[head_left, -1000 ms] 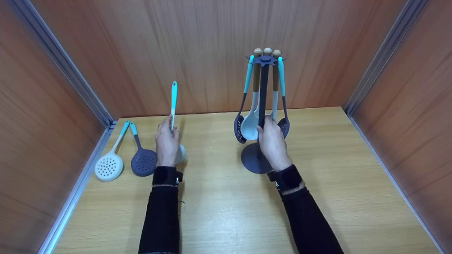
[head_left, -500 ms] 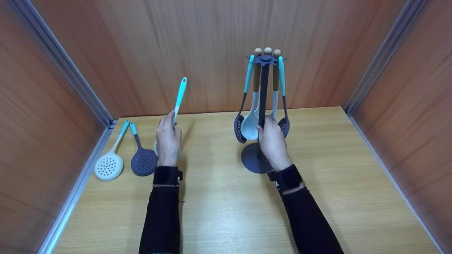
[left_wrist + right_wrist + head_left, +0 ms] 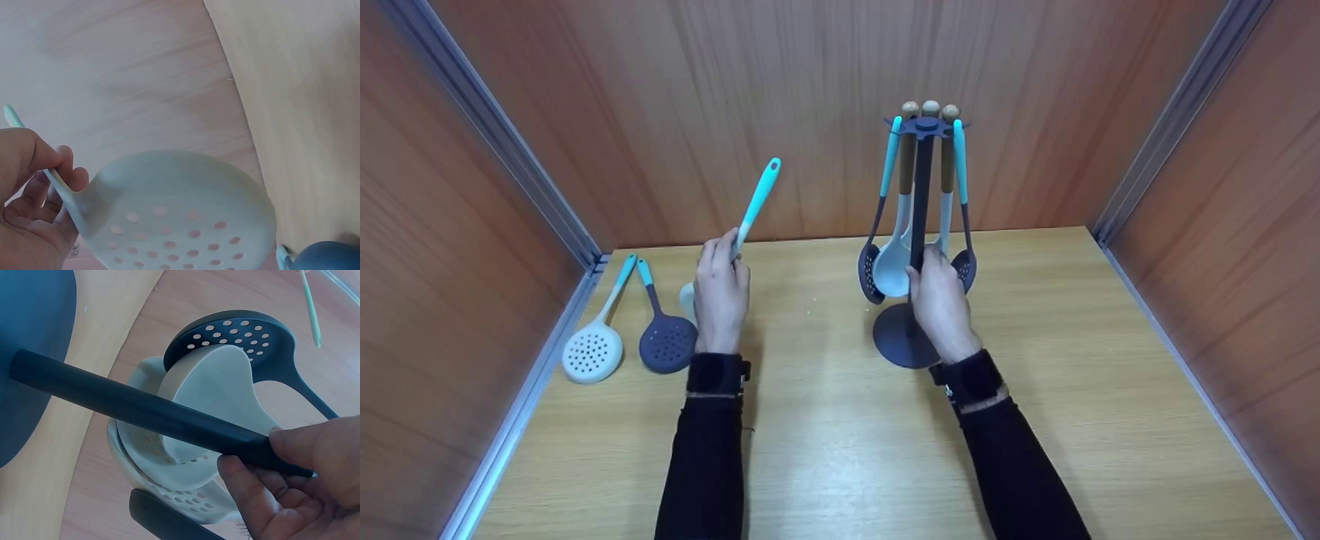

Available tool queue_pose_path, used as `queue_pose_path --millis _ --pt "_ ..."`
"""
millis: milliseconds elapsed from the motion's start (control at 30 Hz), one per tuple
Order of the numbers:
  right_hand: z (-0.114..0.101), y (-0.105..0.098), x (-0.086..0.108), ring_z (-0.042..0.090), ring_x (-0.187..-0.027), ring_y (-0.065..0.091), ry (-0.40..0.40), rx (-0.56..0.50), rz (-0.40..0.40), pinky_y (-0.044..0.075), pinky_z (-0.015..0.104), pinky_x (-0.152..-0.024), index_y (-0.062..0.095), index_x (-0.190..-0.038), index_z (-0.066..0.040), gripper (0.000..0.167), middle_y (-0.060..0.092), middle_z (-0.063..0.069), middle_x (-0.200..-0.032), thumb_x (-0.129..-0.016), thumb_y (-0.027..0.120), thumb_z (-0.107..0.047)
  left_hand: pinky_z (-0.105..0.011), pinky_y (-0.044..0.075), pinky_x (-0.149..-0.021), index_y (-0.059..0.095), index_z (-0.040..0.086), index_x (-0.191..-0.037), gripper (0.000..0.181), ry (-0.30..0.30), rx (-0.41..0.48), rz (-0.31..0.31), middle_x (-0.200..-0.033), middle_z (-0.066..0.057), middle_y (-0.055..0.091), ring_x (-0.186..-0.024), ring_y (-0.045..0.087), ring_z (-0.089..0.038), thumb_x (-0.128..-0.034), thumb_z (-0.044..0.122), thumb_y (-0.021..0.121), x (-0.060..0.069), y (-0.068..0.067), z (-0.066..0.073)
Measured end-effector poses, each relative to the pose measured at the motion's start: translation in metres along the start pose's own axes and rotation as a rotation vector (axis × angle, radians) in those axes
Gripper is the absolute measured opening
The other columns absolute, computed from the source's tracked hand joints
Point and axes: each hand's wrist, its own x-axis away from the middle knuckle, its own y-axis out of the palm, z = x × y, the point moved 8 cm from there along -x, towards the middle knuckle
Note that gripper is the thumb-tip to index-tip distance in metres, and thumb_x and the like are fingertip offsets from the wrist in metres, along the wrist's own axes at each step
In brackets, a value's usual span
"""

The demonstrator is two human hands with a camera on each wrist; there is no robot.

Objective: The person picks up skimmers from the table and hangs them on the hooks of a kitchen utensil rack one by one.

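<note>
My left hand (image 3: 721, 300) pinches a pale skimmer with a turquoise handle (image 3: 759, 196) by its neck. Its handle leans up to the right; in the head view the hand covers most of the bowl. The left wrist view shows that perforated bowl (image 3: 185, 208) plainly, off the table. My right hand (image 3: 941, 304) grips the black pole (image 3: 152, 413) of a utensil stand with a round base (image 3: 901, 341). From its top hang several utensils, among them a pale spoon (image 3: 891, 270) and a dark perforated ladle (image 3: 242, 334).
On the table (image 3: 825, 420), left of my left hand, lie a white skimmer (image 3: 592, 352) and a dark grey skimmer (image 3: 668, 343), both with turquoise handles. Wooden panels with metal edging enclose the back (image 3: 810, 112) and both sides.
The skimmer in my left hand has risen and tilted, its handle end swinging right while its bowl went left. My right hand stays on the pole.
</note>
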Motion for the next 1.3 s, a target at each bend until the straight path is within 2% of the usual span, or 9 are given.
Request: queue_pose_path --millis 200,500,700,933,1133,1300 --pt "0.000 0.000 0.001 0.046 -0.123 0.080 0.015 -0.007 -0.016 0.070 0.058 -0.097 0.063 -0.141 0.008 0.028 0.075 0.030 -0.133 -0.120 0.066 -0.011 -0.054 0.067 -0.114 0.067 0.000 -0.162 0.048 0.043 0.000 0.017 -0.142 -0.024 0.072 -0.132 0.076 -0.041 -0.1144 -0.007 0.064 0.001 -0.004 0.012" --pt "-0.002 -0.002 0.001 0.049 -0.121 0.079 -0.051 0.005 0.028 0.067 0.062 -0.099 0.063 -0.136 0.010 0.025 0.075 0.031 -0.126 -0.119 0.067 -0.008 -0.054 0.069 -0.111 0.071 0.001 -0.158 0.040 0.086 -0.013 0.036 -0.139 -0.024 0.076 -0.129 0.079 -0.042 -0.1188 -0.001 0.063 0.002 -0.009 0.030" --pt "-0.003 -0.003 0.002 0.048 -0.121 0.079 -0.044 0.004 0.024 0.067 0.061 -0.098 0.063 -0.137 0.009 0.026 0.075 0.030 -0.127 -0.119 0.067 -0.009 -0.053 0.069 -0.112 0.072 0.003 -0.157 0.039 0.105 -0.009 0.044 -0.141 -0.022 0.077 -0.130 0.078 -0.041 -0.1188 -0.001 0.063 0.005 -0.013 0.042" --pt "-0.002 -0.002 0.001 0.047 -0.123 0.079 -0.031 0.008 0.018 0.067 0.061 -0.099 0.063 -0.138 0.009 0.027 0.075 0.030 -0.128 -0.119 0.068 -0.010 -0.053 0.068 -0.113 0.074 0.003 -0.155 0.039 0.155 0.000 0.055 -0.139 -0.022 0.078 -0.132 0.077 -0.041 -0.1171 -0.003 0.065 0.007 -0.014 0.056" --pt "0.000 0.000 0.000 0.047 -0.122 0.079 -0.016 0.019 0.004 0.068 0.060 -0.097 0.063 -0.139 0.009 0.028 0.075 0.030 -0.129 -0.119 0.067 -0.011 -0.053 0.069 -0.111 0.073 0.005 -0.156 0.040 0.153 0.000 0.046 -0.140 -0.020 0.079 -0.132 0.077 -0.039 -0.1166 -0.002 0.067 0.010 -0.013 0.067" --pt "-0.002 -0.001 0.000 0.048 -0.122 0.079 -0.030 0.022 0.022 0.068 0.061 -0.098 0.064 -0.138 0.009 0.027 0.075 0.030 -0.128 -0.119 0.068 -0.010 -0.050 0.069 -0.112 0.073 0.004 -0.157 0.041 0.188 0.001 0.041 -0.139 -0.020 0.079 -0.130 0.078 -0.039 -0.1166 -0.001 0.068 0.013 -0.014 0.079"
